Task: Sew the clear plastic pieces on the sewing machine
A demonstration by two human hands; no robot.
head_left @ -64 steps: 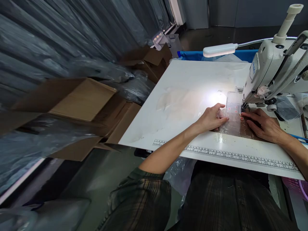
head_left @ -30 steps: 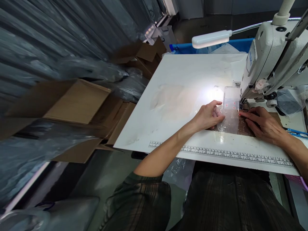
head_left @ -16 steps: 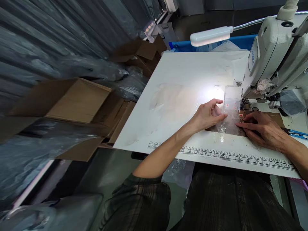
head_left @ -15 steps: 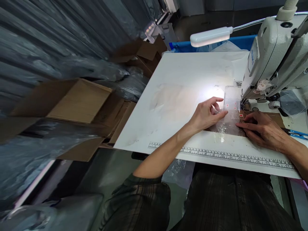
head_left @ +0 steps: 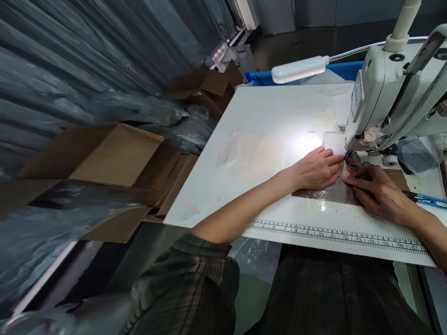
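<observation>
Clear plastic sheet point(head_left: 334, 141) lies flat at both hands, its near part over a brown panel point(head_left: 309, 194). Left hand point(head_left: 319, 168): laid back-upward on the sheet, fingers together, tips just beside the presser foot point(head_left: 348, 159); the thumb is hidden from my remote view, so I cannot tell whether it pinches. Right hand point(head_left: 380, 191): fingertips at the sheet's right edge, on the near side of the foot; I cannot confirm a clamp there either.

I judge the step in hand to be guiding the sheet's edge at the foot. The next move calls for light, even pressure, a straight edge and fingertips clear of the foot.

Outward from the grip: sewing machine point(head_left: 370, 88) above the hands; blue-handled snips point(head_left: 424, 196) just right of the right hand; printed ruler point(head_left: 335, 232) nearer than both hands, along the white table point(head_left: 261, 104); lamp point(head_left: 298, 70) beyond the left hand; cardboard box point(head_left: 117, 153) well apart to its left.
</observation>
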